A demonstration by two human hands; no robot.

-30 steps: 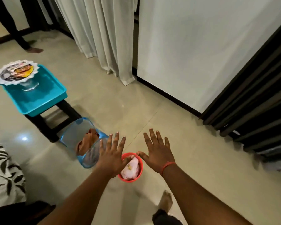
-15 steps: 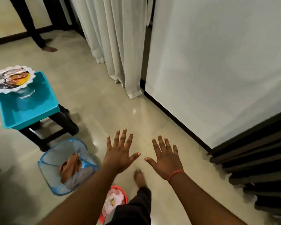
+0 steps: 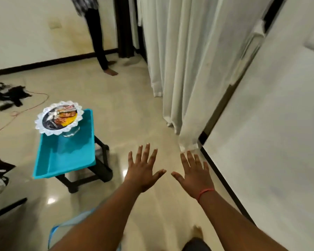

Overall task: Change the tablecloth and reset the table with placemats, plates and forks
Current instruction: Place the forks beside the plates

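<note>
Up and left of my left hand, I see a doily-edged plate on a glass stand in the teal tray on a small bench. My left hand is spread, holding nothing; my right hand beside it is spread too.

Both hands — left hand, right hand — spread flat, holding nothing, above the floor beside a teal tray.

One wide-angle view from the wearer's head looks forward and steeply down: both outstretched arms fill the near foreground, the floor lies beyond, and curtains bend at the right edge.
</note>
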